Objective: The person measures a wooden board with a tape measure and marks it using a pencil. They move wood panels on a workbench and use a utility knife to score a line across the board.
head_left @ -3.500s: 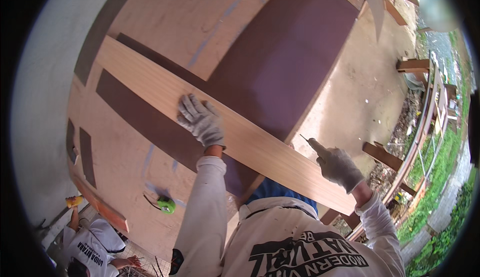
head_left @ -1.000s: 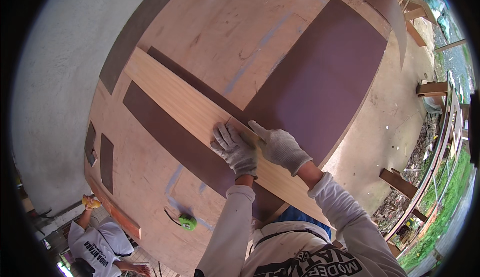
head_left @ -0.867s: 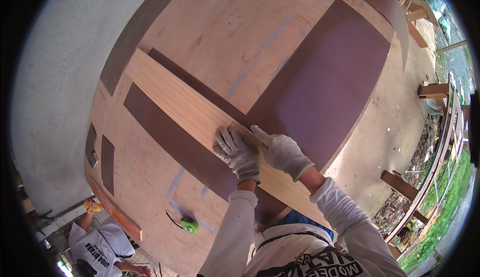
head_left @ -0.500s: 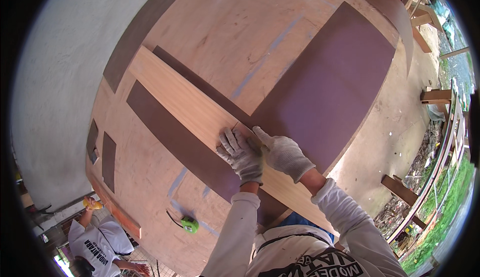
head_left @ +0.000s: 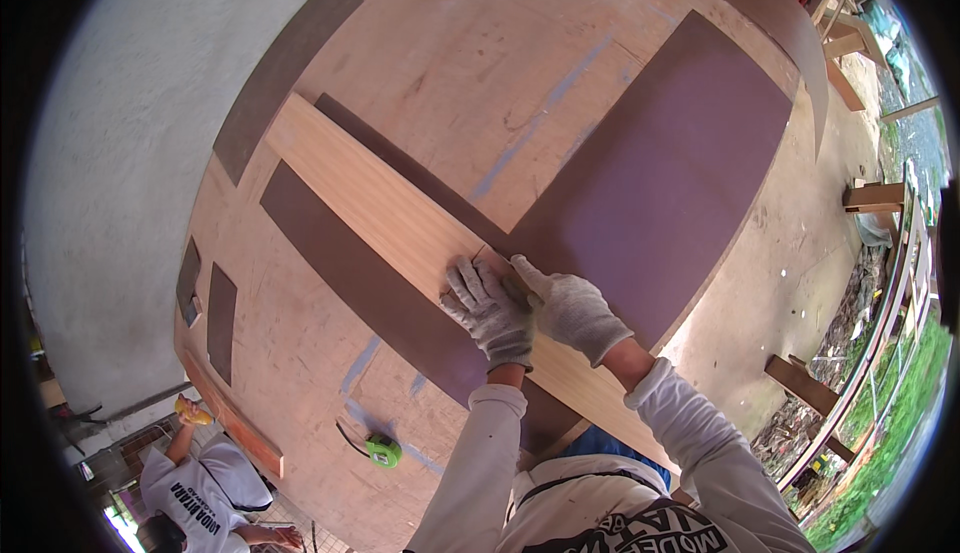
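Observation:
A long light wooden plank (head_left: 370, 203) lies at a slant across a big plywood sheet (head_left: 480, 73). Both my hands wear grey knit gloves and meet at the plank's middle. My left hand (head_left: 490, 311) presses flat on the plank with its fingers spread. Right beside it and touching it, my right hand (head_left: 572, 308) is closed on a thin pencil-like tool whose dark tip (head_left: 479, 251) touches the plank's far edge.
A large purple-brown panel (head_left: 660, 173) and several dark brown strips (head_left: 350, 273) lie on the plywood. A green tape measure (head_left: 381, 449) sits near its front. Another person in a white shirt (head_left: 200, 493) crouches at lower left. Wooden beams (head_left: 805, 388) lie on the ground at right.
Earlier my hands were apart, the right one near the plank's near end. They have come together at the plank's middle and stay almost still over the last second.

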The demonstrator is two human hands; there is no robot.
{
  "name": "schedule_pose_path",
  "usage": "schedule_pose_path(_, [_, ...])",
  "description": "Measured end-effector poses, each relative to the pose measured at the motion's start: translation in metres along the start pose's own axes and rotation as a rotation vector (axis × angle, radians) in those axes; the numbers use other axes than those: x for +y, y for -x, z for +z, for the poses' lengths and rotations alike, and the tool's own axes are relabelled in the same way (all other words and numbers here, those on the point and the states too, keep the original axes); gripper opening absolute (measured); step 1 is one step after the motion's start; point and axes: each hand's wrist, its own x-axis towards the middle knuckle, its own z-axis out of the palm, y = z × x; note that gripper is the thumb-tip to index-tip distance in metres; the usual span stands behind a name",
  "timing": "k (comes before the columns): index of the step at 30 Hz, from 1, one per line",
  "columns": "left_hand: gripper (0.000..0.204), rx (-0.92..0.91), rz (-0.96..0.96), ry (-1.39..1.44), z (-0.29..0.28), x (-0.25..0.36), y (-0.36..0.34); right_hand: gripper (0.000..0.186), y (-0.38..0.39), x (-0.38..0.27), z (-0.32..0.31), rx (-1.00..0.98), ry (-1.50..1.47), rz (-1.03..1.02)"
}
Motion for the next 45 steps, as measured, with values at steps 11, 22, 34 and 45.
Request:
schedule_pose_path(11, [0.060, -0.017, 0.009, 0.020, -0.003, 0.002, 0.002, 0.067, -0.005, -0.008, -0.015, -0.016, 0.034, -0.044])
schedule_pose_path(22, [0.061, 0.087, 0.004, -0.101, 0.011, 0.000, 0.007, 0.059, 0.073, 0.001, -0.029, -0.149, 0.081, 0.088])
schedule_pose_path(34, [0.043, 0.242, 0.025, -0.103, 0.005, 0.005, 0.009, 0.065, 0.472, 0.220, 0.036, 0.110, 0.297, 0.768])
schedule_pose_path(45, [0.068, 0.054, 0.046, -0.293, 0.027, 0.023, 0.070, 0.039, 0.625, 0.138, 0.216, 1.430, -1.021, 1.060])
